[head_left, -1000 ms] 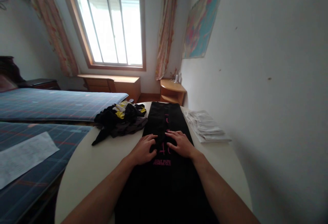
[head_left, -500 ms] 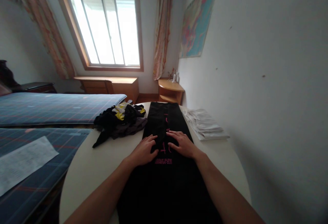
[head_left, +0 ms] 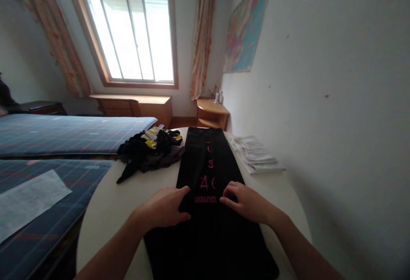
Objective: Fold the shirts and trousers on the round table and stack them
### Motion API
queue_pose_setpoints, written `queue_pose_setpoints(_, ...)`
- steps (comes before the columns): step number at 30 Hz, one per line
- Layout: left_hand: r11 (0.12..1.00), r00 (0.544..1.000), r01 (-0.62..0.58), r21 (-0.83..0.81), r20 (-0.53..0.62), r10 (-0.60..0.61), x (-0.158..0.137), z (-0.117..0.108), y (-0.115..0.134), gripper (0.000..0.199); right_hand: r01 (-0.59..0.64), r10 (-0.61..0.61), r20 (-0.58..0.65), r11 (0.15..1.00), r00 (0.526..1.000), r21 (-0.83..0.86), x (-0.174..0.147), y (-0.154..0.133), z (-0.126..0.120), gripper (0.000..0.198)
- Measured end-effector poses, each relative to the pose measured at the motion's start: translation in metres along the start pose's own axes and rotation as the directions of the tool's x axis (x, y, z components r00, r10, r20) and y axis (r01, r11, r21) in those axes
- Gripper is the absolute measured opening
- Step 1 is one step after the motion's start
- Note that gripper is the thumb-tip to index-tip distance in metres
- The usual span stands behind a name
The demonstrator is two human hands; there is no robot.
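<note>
A black garment with pink lettering lies lengthwise down the middle of the round table, folded into a long strip. At its left edge rests my left hand, thumb and fingers apart with a gap between them. My right hand is over the right edge beside the lettering, its fingers curved and parted from the thumb. Neither hand visibly grips the cloth. The garment's near end runs out of the bottom of the view.
The cream tabletop carries a crumpled heap of black, grey and yellow clothes on the left and a folded white stack of cloth on the right. A blue plaid mattress with a paper sheet lies left; a wall stands right.
Both hands have drawn back toward me and moved farther apart, from the middle of the garment to its edges. More of the pink lettering now shows.
</note>
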State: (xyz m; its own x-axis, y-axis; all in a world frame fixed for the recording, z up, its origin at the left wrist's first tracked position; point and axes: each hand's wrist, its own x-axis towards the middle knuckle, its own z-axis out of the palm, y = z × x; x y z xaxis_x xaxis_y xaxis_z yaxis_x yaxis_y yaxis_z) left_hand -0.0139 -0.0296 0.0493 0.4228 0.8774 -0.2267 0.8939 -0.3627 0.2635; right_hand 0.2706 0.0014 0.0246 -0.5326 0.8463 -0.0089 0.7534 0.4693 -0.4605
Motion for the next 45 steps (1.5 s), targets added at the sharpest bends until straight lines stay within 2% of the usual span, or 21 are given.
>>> queue_pose_setpoints(2,1.000,0.999,-0.001,-0.009,0.038,0.002,-0.007,-0.003,0.002,0.066,-0.072,0.070,0.085,0.997,0.994,0.011,-0.019,-0.009,-0.005,0.042)
queue_pose_setpoints(5,0.999,0.993,-0.008,-0.044,0.113,0.013,-0.016,-0.007,0.003,0.085,-0.156,0.146,0.238,0.987,0.960,0.024,-0.041,-0.017,-0.011,0.040)
queue_pose_setpoints(8,0.990,0.976,-0.057,-0.129,0.202,0.082,-0.023,-0.013,0.005,0.102,-0.160,0.127,0.334,0.984,0.934,0.072,-0.052,-0.022,-0.018,0.025)
queue_pose_setpoints(10,0.977,0.970,-0.092,-0.194,0.206,0.133,-0.026,-0.017,0.006,0.104,-0.149,0.083,0.364,0.976,0.928,0.157,-0.054,-0.026,-0.024,0.018)
queue_pose_setpoints(12,0.943,0.949,-0.105,-0.316,0.252,0.190,-0.024,-0.019,0.005,0.100,-0.133,0.038,0.349,0.958,0.936,0.252,-0.055,-0.030,-0.032,0.017)
queue_pose_setpoints(13,0.906,0.922,-0.091,-0.413,0.309,0.234,-0.022,-0.018,0.004,0.096,-0.124,0.024,0.323,0.949,0.946,0.291,-0.056,-0.031,-0.036,0.018)
queue_pose_setpoints(16,0.758,0.800,0.031,-0.652,0.470,0.372,-0.012,-0.010,-0.001,0.085,-0.122,0.061,0.194,0.938,0.979,0.325,-0.059,-0.031,-0.045,0.021)
queue_pose_setpoints(17,0.741,0.798,0.043,-0.670,0.470,0.378,-0.009,-0.005,-0.002,0.082,-0.135,0.092,0.150,0.942,0.984,0.307,-0.061,-0.030,-0.046,0.021)
queue_pose_setpoints(20,0.825,0.896,-0.085,-0.558,0.320,0.309,-0.007,0.007,0.001,0.072,-0.213,0.203,0.067,0.952,0.977,0.222,-0.068,-0.026,-0.042,0.021)
queue_pose_setpoints(22,0.894,0.929,-0.171,-0.413,0.235,0.286,-0.012,0.013,0.008,0.064,-0.312,0.301,0.082,0.929,0.950,0.201,-0.072,-0.024,-0.037,0.020)
queue_pose_setpoints(26,0.954,0.939,-0.254,-0.159,0.197,0.283,-0.030,0.024,0.026,0.063,-0.483,0.469,0.118,0.840,0.875,0.245,-0.077,-0.021,-0.033,0.019)
queue_pose_setpoints(28,0.961,0.942,-0.270,-0.062,0.189,0.277,-0.037,0.028,0.033,0.058,-0.485,0.495,0.014,0.847,0.869,0.218,-0.077,-0.018,-0.036,0.019)
queue_pose_setpoints(31,0.964,0.939,-0.266,0.001,0.226,0.259,-0.041,0.030,0.037,0.039,-0.414,0.433,-0.215,0.901,0.876,0.129,-0.076,-0.014,-0.044,0.020)
queue_pose_setpoints(33,0.962,0.931,-0.273,-0.004,0.251,0.265,-0.041,0.026,0.037,0.030,-0.367,0.378,-0.262,0.926,0.888,0.092,-0.077,-0.016,-0.050,0.023)
queue_pose_setpoints(35,0.964,0.925,-0.264,-0.033,0.275,0.263,-0.041,0.021,0.035,0.025,-0.311,0.324,-0.162,0.945,0.932,0.099,-0.081,-0.025,-0.056,0.024)
queue_pose_setpoints(37,0.967,0.915,-0.244,-0.075,0.314,0.255,-0.041,0.015,0.032,0.026,-0.213,0.213,0.017,0.967,0.977,0.142,-0.087,-0.039,-0.060,0.025)
queue_pose_setpoints(38,0.967,0.908,-0.234,-0.099,0.333,0.253,-0.042,0.012,0.030,0.026,-0.163,0.148,0.098,0.973,0.984,0.166,-0.090,-0.047,-0.062,0.025)
queue_pose_setpoints(40,0.963,0.890,-0.225,-0.151,0.370,0.266,-0.043,0.007,0.028,0.024,-0.100,0.062,0.200,0.978,0.978,0.183,-0.094,-0.062,-0.062,0.028)
queue_pose_setpoints(42,0.952,0.881,-0.223,-0.211,0.375,0.289,-0.042,0.005,0.028,0.023,-0.093,0.052,0.259,0.985,0.964,0.146,-0.095,-0.071,-0.059,0.027)
queue_pose_setpoints(43,0.945,0.888,-0.223,-0.240,0.349,0.298,-0.041,0.006,0.028,0.025,-0.101,0.064,0.286,0.988,0.956,0.116,-0.094,-0.074,-0.056,0.025)
queue_pose_setpoints(45,0.931,0.921,-0.254,-0.262,0.228,0.315,-0.035,0.009,0.029,0.027,-0.112,0.089,0.321,0.992,0.943,0.054,-0.089,-0.075,-0.047,0.027)
